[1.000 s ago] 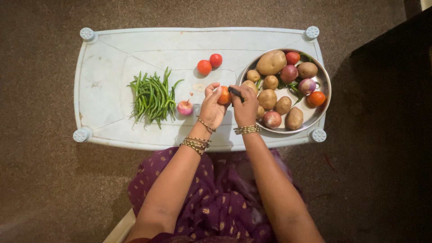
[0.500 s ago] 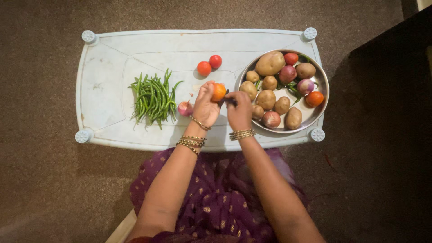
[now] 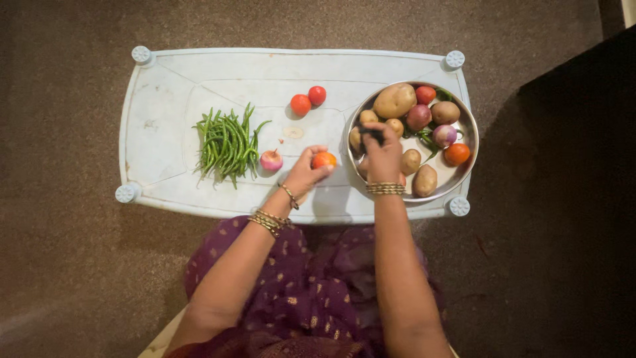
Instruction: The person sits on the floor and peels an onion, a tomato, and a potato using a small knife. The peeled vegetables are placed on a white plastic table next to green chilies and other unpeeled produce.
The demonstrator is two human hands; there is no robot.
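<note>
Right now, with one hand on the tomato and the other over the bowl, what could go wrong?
1. The right hand holds a small dark tool, seemingly a knife, over the crowded steel bowl; reaching among the potatoes might nick the fingers.
2. The tomato in the left hand is round and could roll off the near edge of the white table.
3. The bowl sits close to the table's right edge, so a push could tip it.

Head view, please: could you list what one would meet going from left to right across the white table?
Green chillies → small onion → two red tomatoes → left hand holding an orange tomato → right hand with a dark tool → steel bowl of potatoes, onions and tomatoes.
</note>
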